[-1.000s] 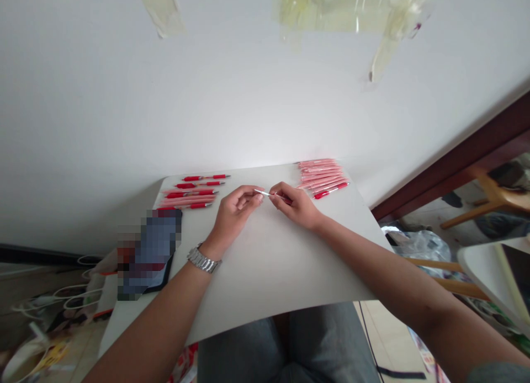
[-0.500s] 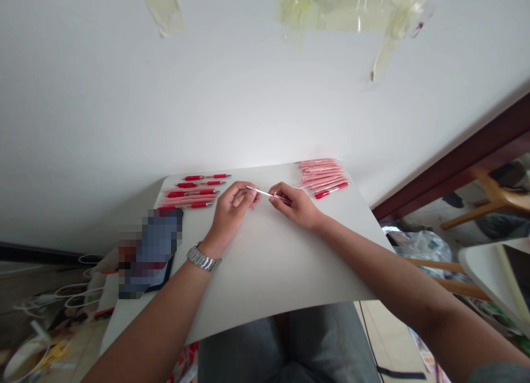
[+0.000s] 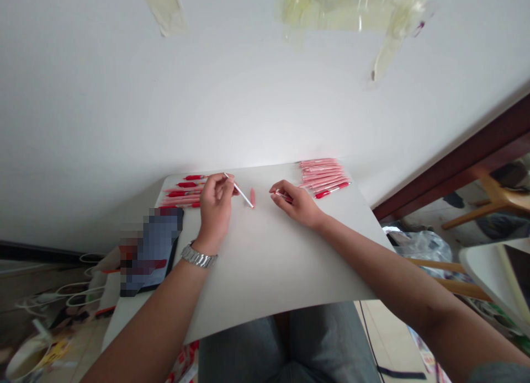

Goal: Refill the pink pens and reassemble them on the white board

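My left hand (image 3: 215, 203), with a metal watch on its wrist, pinches a thin white pen refill (image 3: 240, 191) that slants down to the right. A small pink pen part (image 3: 252, 197) lies on the white board (image 3: 269, 261) just past the refill's tip. To the right, my right hand (image 3: 295, 203) is closed on a red pen piece (image 3: 280, 195). A row of assembled red pens (image 3: 186, 192) lies behind my left hand. A pile of pink pen barrels (image 3: 322, 176) lies beyond my right hand.
The board rests on my lap against a white wall. A dark tablet (image 3: 151, 250) lies at the left edge. Cables and clutter cover the floor at left; a wooden chair (image 3: 492, 198) and bags stand at right.
My hands have drawn apart. The left hand pulled the white refill away to the left, and a pink part now lies on the board between the hands.
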A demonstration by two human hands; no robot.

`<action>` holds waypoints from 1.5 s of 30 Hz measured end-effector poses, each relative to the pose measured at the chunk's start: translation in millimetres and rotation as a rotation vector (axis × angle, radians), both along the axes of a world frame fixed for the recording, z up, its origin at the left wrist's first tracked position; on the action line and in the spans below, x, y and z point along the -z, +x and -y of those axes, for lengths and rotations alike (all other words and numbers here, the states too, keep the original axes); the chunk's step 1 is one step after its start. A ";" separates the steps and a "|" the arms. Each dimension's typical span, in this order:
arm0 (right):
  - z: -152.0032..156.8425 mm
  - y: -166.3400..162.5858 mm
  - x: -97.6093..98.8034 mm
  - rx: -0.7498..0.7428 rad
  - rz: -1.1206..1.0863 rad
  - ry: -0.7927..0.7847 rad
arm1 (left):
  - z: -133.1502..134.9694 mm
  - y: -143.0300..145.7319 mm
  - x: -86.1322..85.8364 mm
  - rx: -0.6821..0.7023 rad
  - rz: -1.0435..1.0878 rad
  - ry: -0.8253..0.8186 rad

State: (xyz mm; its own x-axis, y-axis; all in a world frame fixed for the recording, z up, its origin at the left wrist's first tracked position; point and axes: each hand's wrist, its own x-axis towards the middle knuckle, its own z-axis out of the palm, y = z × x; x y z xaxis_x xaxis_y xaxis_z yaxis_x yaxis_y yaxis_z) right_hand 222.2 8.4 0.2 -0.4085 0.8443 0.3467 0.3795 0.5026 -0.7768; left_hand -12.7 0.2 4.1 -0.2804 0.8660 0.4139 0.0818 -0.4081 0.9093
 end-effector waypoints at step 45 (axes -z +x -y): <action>-0.1 -0.5 0.8 0.007 0.008 -0.028 | -3.2 -13.1 8.7 -0.132 -0.797 -0.154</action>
State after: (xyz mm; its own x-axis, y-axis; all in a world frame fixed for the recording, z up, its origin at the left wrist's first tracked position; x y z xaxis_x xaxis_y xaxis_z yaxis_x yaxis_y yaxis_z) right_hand 221.8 8.4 -0.6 -0.4056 0.8564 0.3194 0.3887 0.4779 -0.7877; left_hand -25.8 3.4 -4.6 -0.0564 0.9099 0.4111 0.7654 -0.2249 0.6029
